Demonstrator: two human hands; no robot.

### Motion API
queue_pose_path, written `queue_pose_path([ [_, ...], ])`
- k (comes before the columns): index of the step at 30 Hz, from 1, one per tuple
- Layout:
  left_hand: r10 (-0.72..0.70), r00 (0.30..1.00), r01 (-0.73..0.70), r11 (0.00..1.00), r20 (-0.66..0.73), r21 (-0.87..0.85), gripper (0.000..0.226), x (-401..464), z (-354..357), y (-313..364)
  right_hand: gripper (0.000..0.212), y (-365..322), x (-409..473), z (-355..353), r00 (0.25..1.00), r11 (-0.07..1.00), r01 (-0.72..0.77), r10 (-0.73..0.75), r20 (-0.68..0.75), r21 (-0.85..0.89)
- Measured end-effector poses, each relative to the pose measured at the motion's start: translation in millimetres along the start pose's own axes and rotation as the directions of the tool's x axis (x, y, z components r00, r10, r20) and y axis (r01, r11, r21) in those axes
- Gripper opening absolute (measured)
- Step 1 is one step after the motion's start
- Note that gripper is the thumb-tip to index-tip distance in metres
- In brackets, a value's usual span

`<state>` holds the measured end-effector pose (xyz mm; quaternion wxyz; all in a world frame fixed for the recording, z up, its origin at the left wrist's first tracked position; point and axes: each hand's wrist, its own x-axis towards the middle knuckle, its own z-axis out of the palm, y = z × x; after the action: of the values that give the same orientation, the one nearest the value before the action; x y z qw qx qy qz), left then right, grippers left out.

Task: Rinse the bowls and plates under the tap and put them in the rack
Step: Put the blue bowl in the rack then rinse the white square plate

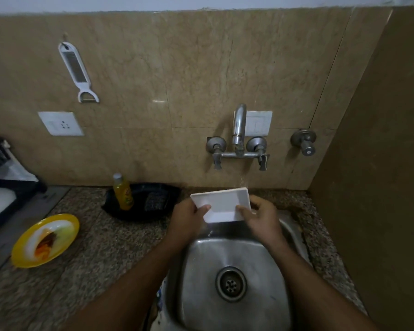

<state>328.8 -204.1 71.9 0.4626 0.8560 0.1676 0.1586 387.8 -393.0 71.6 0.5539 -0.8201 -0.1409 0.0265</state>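
Square bowl tilted toward camera, long axis sideways; fingers of both hands pinching it.

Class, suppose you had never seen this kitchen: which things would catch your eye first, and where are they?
First, the white dish, held over the steel sink by the left hand and right hand under the tap, with water falling onto its far edge. Next, the yellow plate smeared with food, on the counter at the left. Then the white grater hanging on the wall.
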Motion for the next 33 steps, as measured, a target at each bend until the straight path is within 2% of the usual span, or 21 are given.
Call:
queue_pose_path([
  [2, 0.071, 0.996, -0.068, 0.995, -0.047, 0.073, 0.021, 1.8, -10.1, 9.0, 0.019, -8.3, 0.5, -5.5, 0.992, 0.976, 0.118, -0.124, -0.023, -0.184],
  [5, 0.241, 0.966, -0.219, 0.955, -0.091, 0.2, 0.024, 4.0, -22.1, 22.3, 0.01, -20.7, 2.2, -11.6, 0.944, 0.908, 0.258, -0.31, -0.116, -0.331],
  [8, 0.335, 0.933, -0.29, 0.916, -0.133, 0.276, 0.028, 4.6, -29.3, 35.2, 0.008, -26.3, 4.8, -14.4, 0.927, 0.892, 0.282, -0.348, -0.138, -0.353],
  [13, 0.437, 0.887, -0.382, 0.877, -0.15, 0.293, 0.025, -2.0, -35.2, 39.6, 0.008, -32.9, 0.0, -18.7, 0.891, 0.854, 0.352, -0.431, -0.143, -0.384],
  [15, 0.39, 0.916, -0.345, 0.886, -0.094, 0.308, 0.023, -0.6, -31.1, 27.9, 0.01, -29.2, 1.2, -15.7, 0.918, 0.831, 0.309, -0.388, -0.084, -0.463],
  [17, 0.226, 0.973, -0.227, 0.922, 0.039, 0.313, 0.025, -2.0, -23.5, 9.9, 0.022, -17.0, -2.4, -7.5, 0.985, 0.802, 0.162, -0.166, 0.047, -0.575],
  [18, 0.151, 0.986, -0.167, 0.937, 0.073, 0.308, 0.026, -4.0, -19.7, 4.6, 0.024, -10.0, -3.5, -4.0, 0.995, 0.818, 0.101, -0.081, 0.061, -0.567],
  [20, 0.121, 0.986, -0.156, 0.921, 0.118, 0.356, 0.026, -2.7, -15.8, 4.4, 0.023, -7.6, -2.3, -2.7, 0.999, 0.868, 0.039, -0.023, 0.037, -0.494],
  [24, 0.077, 0.99, -0.119, 0.912, 0.12, 0.393, 0.026, -1.0, -18.7, 2.9, 0.029, -1.6, -4.9, -0.6, 0.999, 0.83, 0.048, -0.046, 0.017, -0.555],
  [29, 0.114, 0.988, -0.149, 0.89, 0.105, 0.431, 0.028, -1.2, -21.2, 2.3, 0.026, -7.6, -6.6, -6.4, 0.99, 0.843, 0.14, -0.132, 0.051, -0.519],
  [31, 0.141, 0.986, -0.165, 0.897, 0.09, 0.409, 0.027, -2.8, -21.6, 3.8, 0.022, -10.4, -6.5, -9.1, 0.976, 0.817, 0.204, -0.211, 0.049, -0.539],
  [33, 0.228, 0.972, -0.23, 0.889, 0.053, 0.395, 0.027, -4.0, -23.6, 4.0, 0.019, -14.2, -7.0, -11.5, 0.948, 0.799, 0.278, -0.316, 0.02, -0.534],
])
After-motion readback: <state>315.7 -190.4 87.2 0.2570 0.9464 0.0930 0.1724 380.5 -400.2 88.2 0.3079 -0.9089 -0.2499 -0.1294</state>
